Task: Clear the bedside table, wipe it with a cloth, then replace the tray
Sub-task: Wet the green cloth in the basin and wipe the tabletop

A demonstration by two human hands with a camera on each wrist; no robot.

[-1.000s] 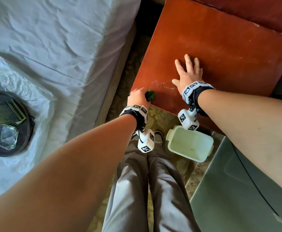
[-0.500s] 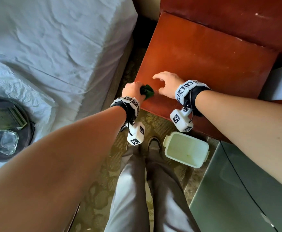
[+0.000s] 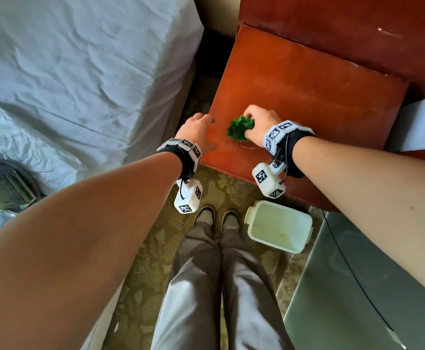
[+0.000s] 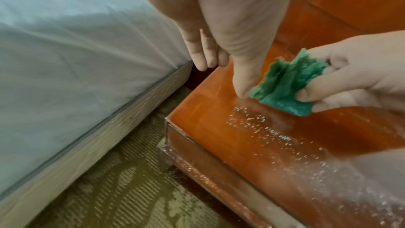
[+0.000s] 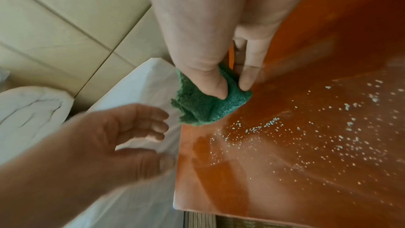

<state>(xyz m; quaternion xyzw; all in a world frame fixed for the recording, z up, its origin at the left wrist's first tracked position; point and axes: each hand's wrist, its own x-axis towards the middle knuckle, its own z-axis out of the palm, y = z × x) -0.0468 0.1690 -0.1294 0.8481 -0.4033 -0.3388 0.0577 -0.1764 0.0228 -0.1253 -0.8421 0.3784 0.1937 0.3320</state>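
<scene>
My right hand [image 3: 258,122] pinches a crumpled green cloth [image 3: 239,128] between thumb and fingers, just above the near-left part of the reddish wooden bedside table [image 3: 307,92]. The same cloth [image 5: 203,105] [image 4: 285,82] hangs low over the tabletop in both wrist views. White crumbs [image 4: 263,127] lie scattered on the wood near the front edge. My left hand [image 3: 197,127] hovers by the table's left edge with relaxed fingers, holding nothing. The dark round tray [image 3: 6,183] with a glass bottle sits on the bed at far left.
A white bed [image 3: 80,72] stands left of the table across a narrow carpeted gap. A pale plastic tub [image 3: 279,226] sits on the floor before the table, beside my feet. A grey-green surface [image 3: 373,286] fills the lower right.
The green cloth has passed from my left hand to my right hand. The left hand has let go and drawn back to the table's left edge; the right hand moved left to the cloth.
</scene>
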